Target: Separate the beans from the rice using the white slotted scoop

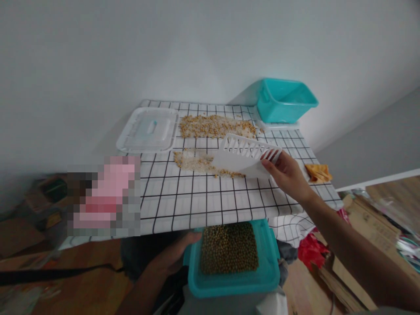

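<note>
My right hand (pixel 290 175) pinches the right end of a white plastic panel (pixel 231 159) with a row of slots along its top. The panel leans over the table, its lower edge at a front strip of yellowish beans (pixel 193 162) mixed with paler bits. Behind it lies a wider band of similar beans (pixel 213 126). Below the table's front edge, my left hand (pixel 173 251) grips the left side of a teal plastic bin (pixel 274 267), its fingers partly hidden. Inside the bin is a mass of round brownish-green beans (pixel 229 249).
A clear lid (pixel 149 131) lies at the table's back left. An empty-looking teal bin (pixel 287 100) stands back right, near an orange cloth (pixel 318 173). A blurred pink item (pixel 110 188) is at the left. Cardboard (pixel 354 249) and a red bag (pixel 313 249) lie right, on the floor.
</note>
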A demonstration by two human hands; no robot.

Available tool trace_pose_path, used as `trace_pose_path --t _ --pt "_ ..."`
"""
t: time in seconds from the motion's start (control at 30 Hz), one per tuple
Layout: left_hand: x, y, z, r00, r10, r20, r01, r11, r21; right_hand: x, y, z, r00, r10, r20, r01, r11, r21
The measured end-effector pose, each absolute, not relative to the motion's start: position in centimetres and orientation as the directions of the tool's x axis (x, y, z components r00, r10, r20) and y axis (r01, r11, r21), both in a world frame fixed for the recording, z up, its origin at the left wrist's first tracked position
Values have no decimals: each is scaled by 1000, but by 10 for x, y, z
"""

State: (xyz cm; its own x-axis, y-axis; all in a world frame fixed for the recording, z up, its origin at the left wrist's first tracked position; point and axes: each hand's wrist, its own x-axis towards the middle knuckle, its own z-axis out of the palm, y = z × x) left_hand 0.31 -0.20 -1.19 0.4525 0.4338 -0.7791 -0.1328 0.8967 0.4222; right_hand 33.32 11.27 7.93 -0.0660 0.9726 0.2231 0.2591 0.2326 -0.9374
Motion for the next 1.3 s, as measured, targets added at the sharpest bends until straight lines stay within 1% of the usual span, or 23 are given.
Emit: trace_pose_path --t 0.13,0.4,0.6,0.9,1.1,1.3 --pt "6 -2 -11 439 437 -785 -128 895 427 330 118 78 -74 966 249 266 259 -928" --pt "4 -2 -13 448 439 -779 -136 894 426 331 120 76 -125 966 227 206 249 -946" --pt "7 -1 -11 419 414 -808 -110 907 407 327 114 80 -120 968 222 249 246 -937" --pt "4 -4 -14 457 433 -777 -131 897 423 328 115 79 -119 969 218 266 242 -933" --pt "4 -5 -17 460 439 -772 -131 893 430 332 113 81 -92 965 245 280 261 -924" --pt "6 -4 -19 475 431 -767 -147 898 414 335 111 78 -82 974 212 262 227 -938"
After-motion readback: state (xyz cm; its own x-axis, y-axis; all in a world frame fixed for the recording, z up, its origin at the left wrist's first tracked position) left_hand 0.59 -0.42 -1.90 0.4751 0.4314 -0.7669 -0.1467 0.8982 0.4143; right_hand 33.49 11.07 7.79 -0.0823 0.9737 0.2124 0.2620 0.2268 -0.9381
